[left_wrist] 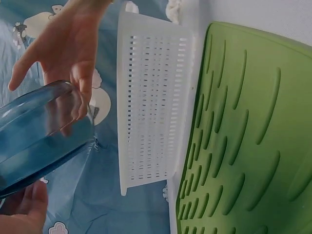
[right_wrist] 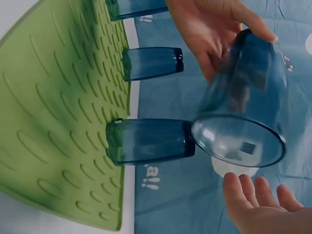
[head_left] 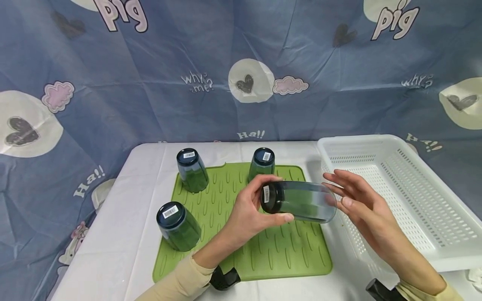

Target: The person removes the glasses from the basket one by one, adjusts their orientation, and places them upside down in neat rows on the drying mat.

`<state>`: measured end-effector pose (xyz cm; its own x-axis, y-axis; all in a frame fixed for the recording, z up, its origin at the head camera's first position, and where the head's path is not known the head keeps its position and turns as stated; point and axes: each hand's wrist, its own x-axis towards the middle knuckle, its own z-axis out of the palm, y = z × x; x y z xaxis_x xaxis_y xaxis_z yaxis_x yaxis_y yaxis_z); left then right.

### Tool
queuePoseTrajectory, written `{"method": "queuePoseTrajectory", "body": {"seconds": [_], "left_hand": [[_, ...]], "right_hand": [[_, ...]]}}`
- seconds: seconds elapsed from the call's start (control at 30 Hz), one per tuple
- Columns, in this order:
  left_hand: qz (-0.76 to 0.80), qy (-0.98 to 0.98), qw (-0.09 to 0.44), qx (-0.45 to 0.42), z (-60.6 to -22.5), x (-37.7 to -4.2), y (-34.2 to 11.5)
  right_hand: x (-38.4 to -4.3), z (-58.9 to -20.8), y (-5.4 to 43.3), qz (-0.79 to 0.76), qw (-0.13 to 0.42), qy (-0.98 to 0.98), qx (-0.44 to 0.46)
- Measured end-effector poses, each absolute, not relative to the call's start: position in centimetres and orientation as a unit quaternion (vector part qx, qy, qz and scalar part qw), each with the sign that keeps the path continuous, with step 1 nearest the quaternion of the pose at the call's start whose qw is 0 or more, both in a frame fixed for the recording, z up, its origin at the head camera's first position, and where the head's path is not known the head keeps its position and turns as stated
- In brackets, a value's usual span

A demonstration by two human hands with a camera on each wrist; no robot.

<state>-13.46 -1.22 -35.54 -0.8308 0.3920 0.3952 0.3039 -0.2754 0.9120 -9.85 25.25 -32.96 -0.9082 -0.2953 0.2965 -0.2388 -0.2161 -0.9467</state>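
My left hand (head_left: 244,211) grips a clear blue drinking glass (head_left: 308,202) around its base end, fingers behind and thumb along the near side. The glass is tipped on its side above the mat, its labelled base to the left and its mouth to the right. My right hand (head_left: 370,219) is at the mouth, fingers spread and loosely bent. In the right wrist view, its fingertips (right_wrist: 262,187) look slightly apart from the rim. Three matching glasses stand upside down on the green mat (head_left: 286,263): one back left (head_left: 193,171), one front left (head_left: 180,228), one at the back middle (head_left: 262,163).
A white perforated plastic basket (head_left: 444,253) sits on the right of the table, beside the mat. The table has a white cloth (head_left: 116,234). Blue printed fabric (head_left: 211,113) hangs behind the table and along its left side.
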Motion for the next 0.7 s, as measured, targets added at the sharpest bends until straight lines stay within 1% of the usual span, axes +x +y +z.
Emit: {"method": "queuePoseTrajectory", "body": {"seconds": [0.17,0.37,0.57,0.7], "left_hand": [[0.734,0.615,0.044,0.287,-35.6,-13.4,-1.5],[0.719,0.64,0.058,0.264,-35.7,-13.4,-1.9],[0.697,0.672,0.045,0.244,-36.2,-13.6,-2.4],[0.679,0.694,0.048,0.234,-36.2,-13.7,-2.7]], "right_hand": [[-9.9,-32.8,25.2,-0.74,-0.001,0.635,-0.219],[-9.8,-32.9,25.1,-0.721,-0.016,0.667,-0.188],[-10.0,-33.2,25.0,-0.699,-0.031,0.69,-0.183],[-10.1,-33.2,25.0,-0.695,-0.037,0.694,-0.185]]}}
